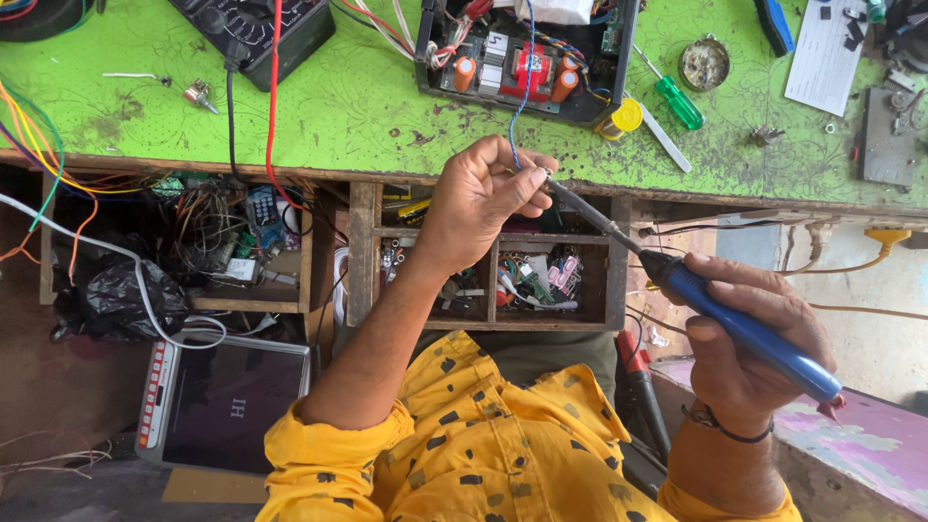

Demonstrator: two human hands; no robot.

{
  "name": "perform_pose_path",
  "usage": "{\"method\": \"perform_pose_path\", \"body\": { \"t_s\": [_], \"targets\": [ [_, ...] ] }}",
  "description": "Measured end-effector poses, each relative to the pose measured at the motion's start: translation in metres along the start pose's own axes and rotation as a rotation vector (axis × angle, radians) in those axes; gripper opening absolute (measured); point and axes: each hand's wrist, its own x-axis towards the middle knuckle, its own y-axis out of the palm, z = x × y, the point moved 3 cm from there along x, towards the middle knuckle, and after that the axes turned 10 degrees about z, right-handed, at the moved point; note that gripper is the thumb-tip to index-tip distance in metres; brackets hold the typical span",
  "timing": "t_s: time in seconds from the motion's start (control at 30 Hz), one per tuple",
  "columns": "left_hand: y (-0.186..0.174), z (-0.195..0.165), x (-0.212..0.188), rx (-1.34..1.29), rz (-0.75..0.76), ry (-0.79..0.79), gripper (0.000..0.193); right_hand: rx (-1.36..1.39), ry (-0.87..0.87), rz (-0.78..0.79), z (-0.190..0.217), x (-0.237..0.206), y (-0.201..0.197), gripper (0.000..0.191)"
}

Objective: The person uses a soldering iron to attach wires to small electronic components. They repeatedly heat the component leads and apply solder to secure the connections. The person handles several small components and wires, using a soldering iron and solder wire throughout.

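I observed left hand (478, 198) fingers pinching blue wire (523, 87) end; right hand (749, 348) gripped soldering iron (715, 309), tip touching wire. Joint judged underway, not finished; open circuit box (527, 58) on desk (367, 106).

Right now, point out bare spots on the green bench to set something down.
The widest bare stretch of the green bench lies between the black meter and the open circuit box. A smaller patch sits between the green screwdriver and the white card. The far right corner is crowded with small parts, and the left hand and right hand fill the front edge.
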Motion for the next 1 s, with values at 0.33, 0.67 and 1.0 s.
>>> {"method": "perform_pose_path", "body": {
  "t_s": [0.33, 0.67, 1.0],
  "targets": [
    [0.0011, 0.0001, 0.0001, 0.012, 0.013, -0.011, 0.014, 0.005, 0.006, 0.005, -0.0008, -0.0013, -0.0008, 0.029],
    [0.0008, 0.0009, -0.0003, 0.013, 0.02, -0.015, 0.014, 0.032, -0.007, -0.004, -0.0029, -0.0039, -0.0037, 0.03],
    [0.0012, -0.0003, 0.0001, 0.008, 0.02, -0.021, 0.014, 0.015, -0.007, -0.018, -0.002, -0.0046, -0.0064, 0.031]
  ]
}}
